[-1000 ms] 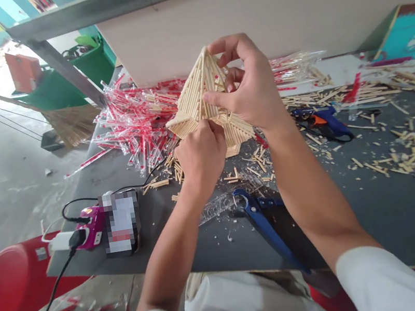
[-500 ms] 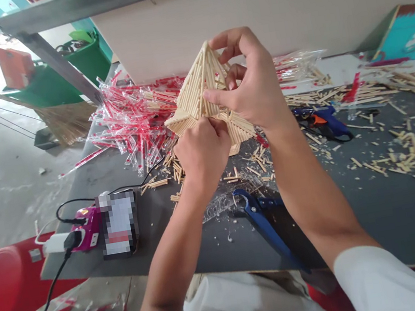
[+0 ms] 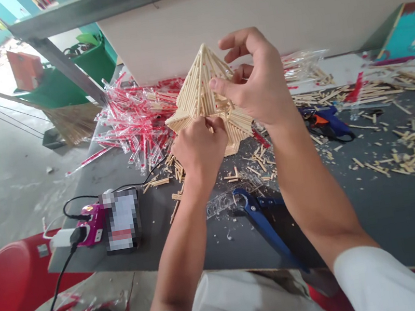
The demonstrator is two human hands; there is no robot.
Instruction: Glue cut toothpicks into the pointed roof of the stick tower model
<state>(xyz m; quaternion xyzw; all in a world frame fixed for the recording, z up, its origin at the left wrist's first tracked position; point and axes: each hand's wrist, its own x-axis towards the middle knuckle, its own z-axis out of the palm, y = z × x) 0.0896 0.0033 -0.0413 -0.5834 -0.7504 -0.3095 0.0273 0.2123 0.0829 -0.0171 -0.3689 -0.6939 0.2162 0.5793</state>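
Note:
A pale model built of thin wooden sticks, with a pointed cone-like top and flared slatted parts below, is held over the table. My left hand is closed around its lower front, hiding part of the base. Beside the cone's right face is my right hand, fingers curved and apart. Its thumb tip overlaps the sticks in view; whether it touches them I cannot tell. Below the model lie a clear ruler and a blue-handled cutter.
Red-and-clear wrappers heap behind on the left. A phone and a magenta power adapter with cords lie at the left edge. A blue glue gun and scattered stick pieces are on the right. A red chair stands left.
My right hand has drawn slightly right, its fingertips leaving the cone's tip. My left hand keeps its hold on the model. The view has shifted a little.

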